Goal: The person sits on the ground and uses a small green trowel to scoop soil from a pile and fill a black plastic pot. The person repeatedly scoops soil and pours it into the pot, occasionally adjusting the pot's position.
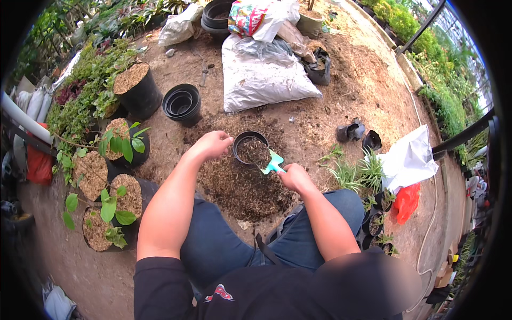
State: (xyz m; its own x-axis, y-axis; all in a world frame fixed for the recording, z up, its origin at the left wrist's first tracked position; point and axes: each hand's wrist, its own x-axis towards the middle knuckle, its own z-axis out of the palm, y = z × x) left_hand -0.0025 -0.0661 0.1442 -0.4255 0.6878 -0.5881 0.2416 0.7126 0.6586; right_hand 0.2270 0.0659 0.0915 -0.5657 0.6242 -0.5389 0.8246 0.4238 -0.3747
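A round black plastic pot (251,133) stands before me on a spread of dark potting mix (236,192), with brown mix inside it. My right hand (297,178) grips the handle of a light green hand trowel (274,162), whose blade lies at the pot's right rim with mix on it. Just left of the pot is my left hand (214,145), fingers curled; whether its fingertips touch the rim or hold anything is not clear. Nested black pots (181,105) stand farther up on the left. A large white woven sack (264,76) lies beyond the pot.
Black grow bags (140,94) of light-coloured medium stand at left, some with leafy stems. To the right are spider plants (346,176), crumpled black nursery bags (350,131), a white plastic bag (412,160), a red bag (407,203) and small potted plants (375,224).
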